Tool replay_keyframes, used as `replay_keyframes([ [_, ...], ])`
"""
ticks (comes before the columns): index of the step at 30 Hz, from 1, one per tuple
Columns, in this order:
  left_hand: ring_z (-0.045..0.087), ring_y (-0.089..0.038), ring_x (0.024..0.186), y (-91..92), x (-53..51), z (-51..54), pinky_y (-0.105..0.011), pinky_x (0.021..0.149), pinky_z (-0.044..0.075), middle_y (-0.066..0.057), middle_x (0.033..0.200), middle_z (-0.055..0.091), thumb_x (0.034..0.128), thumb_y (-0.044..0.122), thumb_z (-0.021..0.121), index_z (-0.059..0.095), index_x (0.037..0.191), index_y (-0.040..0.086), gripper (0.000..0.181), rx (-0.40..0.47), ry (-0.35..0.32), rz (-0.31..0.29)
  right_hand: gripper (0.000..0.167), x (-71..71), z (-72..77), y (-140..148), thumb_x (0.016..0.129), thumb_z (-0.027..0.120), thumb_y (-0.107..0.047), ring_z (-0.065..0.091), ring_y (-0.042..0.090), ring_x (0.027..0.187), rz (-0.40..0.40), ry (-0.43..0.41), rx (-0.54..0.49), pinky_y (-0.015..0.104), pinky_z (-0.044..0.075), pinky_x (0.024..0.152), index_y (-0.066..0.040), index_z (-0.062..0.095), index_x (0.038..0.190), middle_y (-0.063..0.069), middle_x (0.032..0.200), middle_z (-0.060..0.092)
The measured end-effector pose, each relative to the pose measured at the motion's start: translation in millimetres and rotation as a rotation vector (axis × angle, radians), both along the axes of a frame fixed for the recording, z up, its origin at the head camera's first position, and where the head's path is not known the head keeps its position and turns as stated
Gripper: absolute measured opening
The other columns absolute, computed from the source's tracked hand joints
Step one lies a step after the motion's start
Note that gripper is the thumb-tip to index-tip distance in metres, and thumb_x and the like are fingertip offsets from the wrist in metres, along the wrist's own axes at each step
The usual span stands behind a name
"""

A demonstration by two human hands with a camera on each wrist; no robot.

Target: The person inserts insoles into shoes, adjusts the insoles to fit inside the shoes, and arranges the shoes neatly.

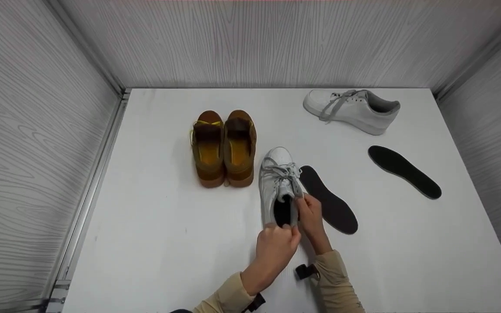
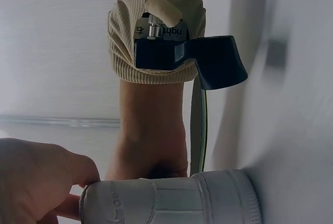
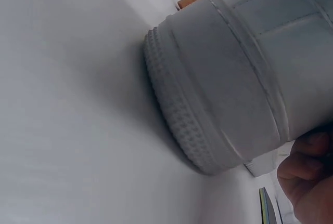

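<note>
The left hand (image 1: 276,245) is curled at the back of the near white sneaker (image 1: 268,191), whose heel rim is pinched by it, while the right side of the collar is held in the bent fingers of the right hand (image 1: 312,215). The white table (image 1: 146,217) appears smooth, so a skid could be caused by an uneven pull. To the left, a pair of brown shoes (image 1: 239,158) is set side by side, close enough to be knocked if the sneaker were swung. The sneaker itself is placed near mid-table, toe pointing away; its heel rim could be creased by too hard a tug. The other white sneaker (image 1: 350,115) is stood at the far right, probably beyond harm. Just beside the right hand, a dark brown insole (image 1: 333,206) could be dragged askew by a sweep of the wrist; a black insole (image 1: 405,171) is seen farther right. (Whether another is seated inside the sneaker cannot be told, so dark is the opening.) The laces (image 1: 283,171) are bunched loosely, and could be snagged by a stray finger.
</note>
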State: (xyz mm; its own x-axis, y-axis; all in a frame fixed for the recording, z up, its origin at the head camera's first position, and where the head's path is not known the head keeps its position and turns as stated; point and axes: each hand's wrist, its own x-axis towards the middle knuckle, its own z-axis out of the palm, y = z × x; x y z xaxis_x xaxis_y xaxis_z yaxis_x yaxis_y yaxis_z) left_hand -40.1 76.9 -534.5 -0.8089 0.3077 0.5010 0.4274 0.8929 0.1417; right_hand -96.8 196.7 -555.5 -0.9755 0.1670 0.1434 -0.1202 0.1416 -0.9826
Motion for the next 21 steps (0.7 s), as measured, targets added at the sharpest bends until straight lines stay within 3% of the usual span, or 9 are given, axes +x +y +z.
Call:
replay_keyframes([
  [8, 0.047, -0.018, 0.039, -3.1, 0.4, 3.9, -0.028, 0.036, 0.039, -0.001, 0.043, 0.041, 0.0842, 0.021, 0.073, 0.042, 0.046, 0.014, 0.049, 0.039, -0.089, -0.03, 0.026, 1.8, 3.8, 1.1, 0.092, 0.049, 0.006, 0.04, 0.003, 0.044, 0.025, -0.045, 0.025, 0.021, 0.034, 0.043, 0.007, 0.05, 0.066, -0.004, 0.054, 0.044],
  [14, 0.048, -0.018, 0.04, -3.8, 1.8, 6.6, -0.029, 0.037, 0.039, -0.001, 0.043, 0.043, 0.0842, 0.023, 0.073, 0.041, 0.046, 0.015, 0.05, 0.051, -0.121, -0.025, 0.024, 2.1, 5.4, 3.3, 0.09, 0.05, 0.008, 0.041, 0.003, 0.045, 0.06, -0.052, 0.061, 0.021, 0.035, 0.044, 0.004, 0.052, 0.066, -0.004, 0.055, 0.044],
  [18, 0.051, -0.019, 0.042, -4.9, 2.7, 9.8, -0.031, 0.038, 0.042, -0.003, 0.046, 0.05, 0.0853, 0.023, 0.072, 0.048, 0.047, 0.014, 0.046, 0.029, -0.143, -0.022, 0.021, 2.0, 9.2, 4.9, 0.087, 0.052, 0.009, 0.042, 0.003, 0.045, 0.099, -0.07, 0.058, 0.021, 0.036, 0.045, 0.004, 0.053, 0.067, -0.004, 0.055, 0.045],
  [21, 0.053, -0.02, 0.044, -7.9, 3.5, 13.9, -0.031, 0.039, 0.043, -0.003, 0.049, 0.054, 0.0885, 0.023, 0.069, 0.051, 0.049, 0.014, 0.045, 0.013, -0.2, -0.031, 0.025, 2.9, 5.8, 12.8, 0.09, 0.058, 0.006, 0.043, 0.004, 0.046, 0.168, -0.078, 0.081, 0.021, 0.037, 0.046, 0.002, 0.051, 0.067, -0.004, 0.054, 0.046],
])
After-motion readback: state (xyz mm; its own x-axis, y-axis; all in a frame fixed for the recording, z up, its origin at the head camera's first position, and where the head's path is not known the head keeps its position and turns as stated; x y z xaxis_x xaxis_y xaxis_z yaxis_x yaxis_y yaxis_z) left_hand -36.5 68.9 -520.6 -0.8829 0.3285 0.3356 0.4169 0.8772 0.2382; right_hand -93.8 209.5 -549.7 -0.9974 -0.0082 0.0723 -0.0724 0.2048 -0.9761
